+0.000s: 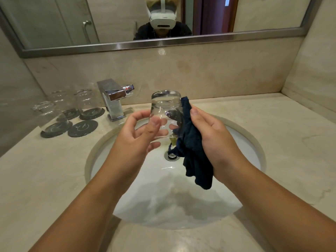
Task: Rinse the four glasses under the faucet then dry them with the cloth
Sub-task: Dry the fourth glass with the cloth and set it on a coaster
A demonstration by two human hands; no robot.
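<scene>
Over sink (253,140): left hand (138,138) holds glass (164,106), right hand (215,135) cloth (193,157); coaster emblem (82,127) unreadable.

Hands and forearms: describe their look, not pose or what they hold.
The left hand and right hand are bare: no gloves, rings, watch or bracelet. Nails short, unpainted. Both forearms are uncovered to the frame's edge; no sleeves show.

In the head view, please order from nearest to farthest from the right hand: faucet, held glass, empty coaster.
1. held glass, touching the cloth in the right hand.
2. faucet, behind, to the left.
3. empty coaster, far left on the counter.
</scene>
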